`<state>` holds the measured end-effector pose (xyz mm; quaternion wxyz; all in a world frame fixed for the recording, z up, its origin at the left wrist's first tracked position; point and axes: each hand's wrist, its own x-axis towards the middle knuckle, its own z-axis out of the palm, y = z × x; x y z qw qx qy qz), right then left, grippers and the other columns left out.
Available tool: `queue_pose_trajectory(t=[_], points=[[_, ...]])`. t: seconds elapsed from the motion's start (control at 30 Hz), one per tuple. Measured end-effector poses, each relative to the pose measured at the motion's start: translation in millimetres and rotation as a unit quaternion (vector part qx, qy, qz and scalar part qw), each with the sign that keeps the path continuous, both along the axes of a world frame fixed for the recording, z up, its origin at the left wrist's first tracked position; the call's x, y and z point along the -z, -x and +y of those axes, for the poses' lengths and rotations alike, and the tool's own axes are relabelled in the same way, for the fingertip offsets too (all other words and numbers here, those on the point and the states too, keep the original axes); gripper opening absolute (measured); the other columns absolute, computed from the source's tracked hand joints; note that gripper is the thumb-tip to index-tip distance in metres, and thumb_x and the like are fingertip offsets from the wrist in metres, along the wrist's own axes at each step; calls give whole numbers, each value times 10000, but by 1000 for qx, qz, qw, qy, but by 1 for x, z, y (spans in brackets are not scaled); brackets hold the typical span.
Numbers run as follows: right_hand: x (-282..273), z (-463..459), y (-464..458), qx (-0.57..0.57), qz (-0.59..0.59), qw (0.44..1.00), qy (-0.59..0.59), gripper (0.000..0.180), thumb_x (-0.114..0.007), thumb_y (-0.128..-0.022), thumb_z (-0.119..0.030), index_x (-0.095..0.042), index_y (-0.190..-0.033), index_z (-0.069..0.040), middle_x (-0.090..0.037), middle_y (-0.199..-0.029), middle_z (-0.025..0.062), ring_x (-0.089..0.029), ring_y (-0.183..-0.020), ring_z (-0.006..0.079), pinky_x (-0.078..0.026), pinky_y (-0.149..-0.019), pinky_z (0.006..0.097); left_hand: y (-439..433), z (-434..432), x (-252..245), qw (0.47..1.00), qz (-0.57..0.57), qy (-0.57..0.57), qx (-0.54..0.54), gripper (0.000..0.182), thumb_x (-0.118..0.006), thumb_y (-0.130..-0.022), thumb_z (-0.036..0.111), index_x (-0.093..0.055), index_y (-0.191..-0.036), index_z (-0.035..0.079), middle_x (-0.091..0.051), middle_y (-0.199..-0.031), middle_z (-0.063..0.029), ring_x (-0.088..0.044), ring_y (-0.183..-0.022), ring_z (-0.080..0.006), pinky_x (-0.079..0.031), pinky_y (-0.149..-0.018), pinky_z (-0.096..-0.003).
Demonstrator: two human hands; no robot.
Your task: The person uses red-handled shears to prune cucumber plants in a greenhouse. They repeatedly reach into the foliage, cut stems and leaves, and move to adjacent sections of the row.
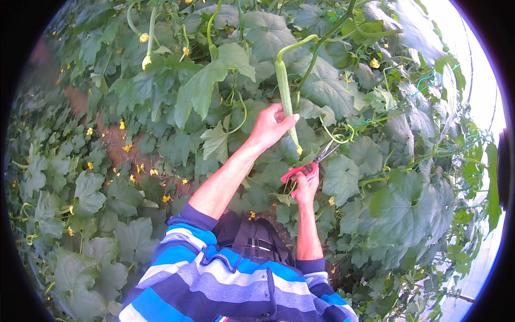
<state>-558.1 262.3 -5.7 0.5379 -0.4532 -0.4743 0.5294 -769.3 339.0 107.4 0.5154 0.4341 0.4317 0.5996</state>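
Note:
A slender, ridged green luffa gourd (284, 86) hangs from a curved stem on the vine, with a small yellow tip at its lower end. My left hand (269, 128) holds it around its lower half, thumb in front and fingers partly hidden behind. Below and to the right, my right hand (306, 189) grips the red handles of a pair of pruning scissors (322, 154). Their metal blades point up and to the right, slightly parted, beside a curled green tendril (340, 139). The blades are apart from the gourd.
Broad leaves (406, 205) crowd the right side. Thin green twine (426, 80) runs among the vines. More young gourds (151, 36) hang at the upper left. Yellow blossoms (127, 148) dot the bare soil (116, 151). A dark bag (253, 235) sits against my waist.

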Motion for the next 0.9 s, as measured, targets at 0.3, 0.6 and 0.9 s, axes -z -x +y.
queue_pose_trajectory(t=[0.3, 0.6, 0.9], points=[[-11, -8, -9, 30, 17, 999, 3, 506, -494, -931, 56, -391, -1425, 17, -624, -1115, 118, -714, -978, 246, -563, -739, 308, 3, -2, -20, 985, -168, 44, 22, 205, -688, -997, 178, -635, -1132, 34, -742, -925, -73, -708, -801, -132, -545, -648, -268], [-33, -2, -48, 95, -36, 994, -27, 585, -496, -926, 60, -370, -1496, 24, -638, -1141, 122, -727, -956, 245, -568, -688, 290, 52, -17, -1, 989, -110, 41, 95, 290, -642, -1032, 258, -621, -1231, 49, -667, -881, -35, -639, -748, -123, -544, -676, -299], [-64, -6, -49, 89, -64, 993, -49, 620, -490, -918, 55, -360, -1522, 18, -626, -1176, 141, -716, -892, 227, -520, -653, 274, 52, 25, 22, 998, 6, -27, 57, 451, -655, -1000, 107, -482, -1407, 15, -666, -1148, -86, -661, -1040, -165, -557, -913, -319]])
